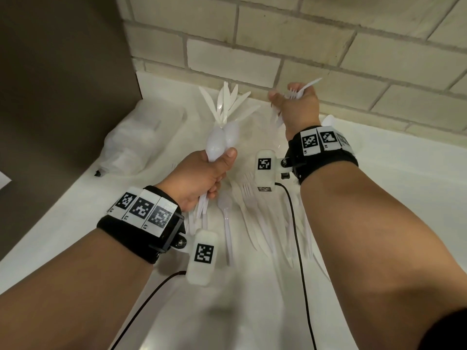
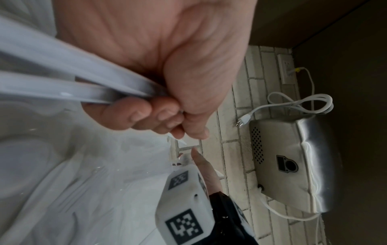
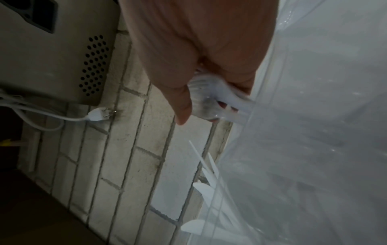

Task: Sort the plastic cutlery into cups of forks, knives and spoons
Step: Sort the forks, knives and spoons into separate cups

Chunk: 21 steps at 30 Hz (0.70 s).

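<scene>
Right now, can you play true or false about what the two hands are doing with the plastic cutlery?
1. The left hand grips a bunch of spoons. True.
2. The right hand is empty. False: it grips forks.
3. Forks still lie loose on the white counter. True: a loose fork lies between the arms.
4. Knives stand in a clear cup. True.
5. The wall is wooden. False: it is a brick wall.

Cutlery: white translucent plastic, both the spoons (image 1: 222, 140) and the forks (image 1: 249, 195). Counter (image 1: 391, 198): white. Wall (image 1: 303, 39): cream brick, grey mortar lines. Wristbands (image 1: 141, 223): black, bearing black-and-white square-code tags. Appliance (image 2: 293, 165): brushed silver, white cord.
</scene>
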Each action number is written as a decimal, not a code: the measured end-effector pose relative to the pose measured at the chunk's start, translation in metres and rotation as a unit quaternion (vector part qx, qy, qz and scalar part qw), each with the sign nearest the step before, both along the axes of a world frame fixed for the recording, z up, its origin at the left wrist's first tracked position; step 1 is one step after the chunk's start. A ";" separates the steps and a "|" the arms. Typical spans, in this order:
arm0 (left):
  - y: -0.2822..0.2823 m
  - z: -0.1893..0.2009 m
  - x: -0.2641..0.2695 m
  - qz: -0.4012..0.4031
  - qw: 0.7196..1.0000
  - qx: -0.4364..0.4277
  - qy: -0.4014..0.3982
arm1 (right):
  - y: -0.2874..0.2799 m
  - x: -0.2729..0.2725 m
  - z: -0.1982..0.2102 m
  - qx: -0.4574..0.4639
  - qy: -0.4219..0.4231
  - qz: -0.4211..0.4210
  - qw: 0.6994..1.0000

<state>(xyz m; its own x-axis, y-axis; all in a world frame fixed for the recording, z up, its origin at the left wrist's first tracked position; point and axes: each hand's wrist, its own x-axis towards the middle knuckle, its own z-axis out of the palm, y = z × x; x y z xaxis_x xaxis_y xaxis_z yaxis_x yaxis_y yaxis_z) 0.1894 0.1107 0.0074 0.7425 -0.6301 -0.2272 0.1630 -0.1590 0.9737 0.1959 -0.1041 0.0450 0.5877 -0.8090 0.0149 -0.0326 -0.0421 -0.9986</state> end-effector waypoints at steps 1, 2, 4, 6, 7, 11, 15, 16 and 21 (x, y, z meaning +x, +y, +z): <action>-0.001 0.000 -0.001 -0.002 1.000 0.000 0.003 | 0.000 0.000 0.001 -0.005 0.018 0.004 1.000; -0.001 0.000 -0.002 -0.003 1.000 -0.001 0.005 | -0.001 0.000 0.002 -0.011 0.032 0.008 0.999; -0.003 0.001 -0.004 -0.005 1.000 -0.004 0.010 | -0.003 -0.001 0.003 -0.031 0.046 0.016 0.998; -0.004 0.001 -0.005 -0.009 1.000 -0.006 0.013 | -0.003 -0.003 0.005 -0.054 0.047 0.011 0.997; -0.003 0.001 -0.006 -0.013 1.000 -0.007 0.013 | -0.002 -0.004 0.008 -0.067 0.046 0.005 0.997; -0.003 0.005 -0.012 -0.059 0.998 -0.013 0.028 | 0.006 -0.017 0.027 -0.172 0.046 -0.029 0.984; -0.009 0.009 -0.017 -0.081 0.993 0.060 -0.069 | 0.034 -0.052 0.044 -0.195 0.065 0.039 0.978; -0.011 0.011 -0.019 -0.088 0.987 0.083 -0.104 | 0.043 -0.064 0.045 -0.188 0.103 0.083 0.973; -0.023 0.021 -0.047 -0.146 0.945 0.161 -0.244 | 0.076 -0.120 0.034 -0.122 0.210 0.255 0.936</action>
